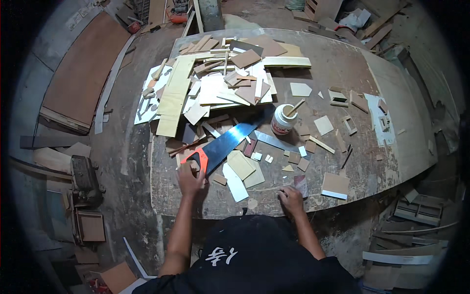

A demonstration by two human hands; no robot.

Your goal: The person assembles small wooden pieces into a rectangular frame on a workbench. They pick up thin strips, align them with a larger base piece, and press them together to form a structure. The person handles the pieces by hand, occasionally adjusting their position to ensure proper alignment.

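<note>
My left hand (190, 179) is closed round the orange handle of a handsaw (224, 146). The saw's dark blade points away to the right, its far end beside a heap of wood offcuts (215, 88). Near the table's front edge rests my right hand (292, 200), its fingers curled; whether anything is in them I cannot make out. Just beyond it lies a dark reddish sandpaper-like piece (300, 185). Between my hands are a white strip (235, 183) and pale thin boards (242, 165). A white jar (283, 120) with a stick in it stands right of the blade.
A metal ruler-like strip (276, 141) lies below the jar among small wood blocks. On the right of the worn wooden table (338, 63) are small frame-like wooden pieces (350, 125) and a tan square (335, 185). Large brown panels (81, 73) lean at the far left.
</note>
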